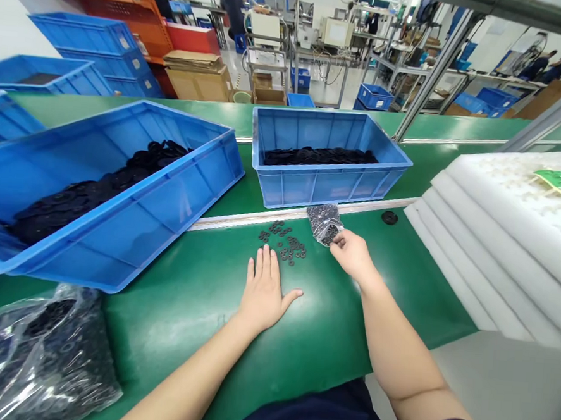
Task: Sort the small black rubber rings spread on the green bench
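My left hand lies flat on the green tabletop with its fingers stretched out and thumb spread. Just beyond its fingertips, several small black rings are scattered in a loose patch. To their right is a small clear plastic bag full of similar dark pieces, its open mouth facing me. My right hand pinches at the edge of that mouth, thumb and fingers together. Whether a ring is also between those fingers is hidden.
Two blue bins, one at left and one at centre, hold black discs. A black round part lies at right beside stacked white foam sheets. A larger clear bag of black parts sits at lower left.
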`<move>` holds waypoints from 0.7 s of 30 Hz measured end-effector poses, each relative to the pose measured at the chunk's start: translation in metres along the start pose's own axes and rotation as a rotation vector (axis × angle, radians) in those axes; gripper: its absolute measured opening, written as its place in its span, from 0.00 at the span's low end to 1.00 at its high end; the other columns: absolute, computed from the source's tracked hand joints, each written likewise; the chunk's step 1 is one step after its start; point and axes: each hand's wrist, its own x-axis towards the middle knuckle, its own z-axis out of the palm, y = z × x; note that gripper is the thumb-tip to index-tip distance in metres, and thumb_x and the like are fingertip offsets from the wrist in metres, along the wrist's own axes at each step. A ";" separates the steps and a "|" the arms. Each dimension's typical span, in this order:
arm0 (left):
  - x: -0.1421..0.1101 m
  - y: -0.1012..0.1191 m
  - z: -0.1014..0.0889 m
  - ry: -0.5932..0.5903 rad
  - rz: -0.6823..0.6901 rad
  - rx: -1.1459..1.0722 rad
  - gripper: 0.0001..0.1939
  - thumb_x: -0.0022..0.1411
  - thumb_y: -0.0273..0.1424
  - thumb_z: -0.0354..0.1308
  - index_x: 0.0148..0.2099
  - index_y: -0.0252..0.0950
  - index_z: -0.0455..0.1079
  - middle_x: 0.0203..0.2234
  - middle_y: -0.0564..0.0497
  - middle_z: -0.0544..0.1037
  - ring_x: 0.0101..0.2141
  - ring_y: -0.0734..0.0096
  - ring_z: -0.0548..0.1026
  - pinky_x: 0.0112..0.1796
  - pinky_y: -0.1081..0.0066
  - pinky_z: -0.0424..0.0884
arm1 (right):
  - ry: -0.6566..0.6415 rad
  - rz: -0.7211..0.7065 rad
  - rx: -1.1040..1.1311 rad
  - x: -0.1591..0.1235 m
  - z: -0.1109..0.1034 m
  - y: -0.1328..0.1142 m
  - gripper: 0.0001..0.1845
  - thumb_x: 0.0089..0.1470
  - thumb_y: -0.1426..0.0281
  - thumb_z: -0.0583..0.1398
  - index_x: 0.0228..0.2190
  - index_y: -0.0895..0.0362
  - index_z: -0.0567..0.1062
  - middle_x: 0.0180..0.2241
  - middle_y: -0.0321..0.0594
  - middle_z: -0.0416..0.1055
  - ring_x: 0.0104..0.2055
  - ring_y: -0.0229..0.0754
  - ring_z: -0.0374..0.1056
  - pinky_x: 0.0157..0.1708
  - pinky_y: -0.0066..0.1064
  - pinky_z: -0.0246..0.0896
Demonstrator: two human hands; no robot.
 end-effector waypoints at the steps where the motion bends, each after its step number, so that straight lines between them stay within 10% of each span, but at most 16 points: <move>1: 0.010 0.002 0.001 -0.006 -0.026 0.002 0.59 0.62 0.64 0.46 0.73 0.17 0.40 0.71 0.23 0.41 0.71 0.35 0.41 0.66 0.38 0.45 | 0.049 0.022 0.025 0.005 0.000 0.005 0.06 0.51 0.71 0.60 0.34 0.57 0.76 0.28 0.37 0.75 0.31 0.41 0.71 0.36 0.30 0.63; 15: 0.098 -0.035 0.001 0.051 -0.125 -0.127 0.63 0.55 0.66 0.55 0.74 0.22 0.41 0.71 0.24 0.42 0.71 0.35 0.42 0.66 0.40 0.47 | 0.070 -0.237 0.101 -0.020 0.045 -0.021 0.12 0.60 0.69 0.55 0.38 0.56 0.78 0.36 0.44 0.77 0.37 0.44 0.73 0.44 0.34 0.68; 21: 0.092 -0.050 -0.003 0.159 -0.124 -0.318 0.47 0.67 0.55 0.52 0.73 0.25 0.45 0.70 0.27 0.50 0.70 0.46 0.50 0.67 0.51 0.56 | 0.012 -0.375 -0.125 -0.037 0.067 -0.032 0.24 0.61 0.65 0.57 0.57 0.60 0.71 0.60 0.56 0.66 0.64 0.55 0.61 0.63 0.48 0.55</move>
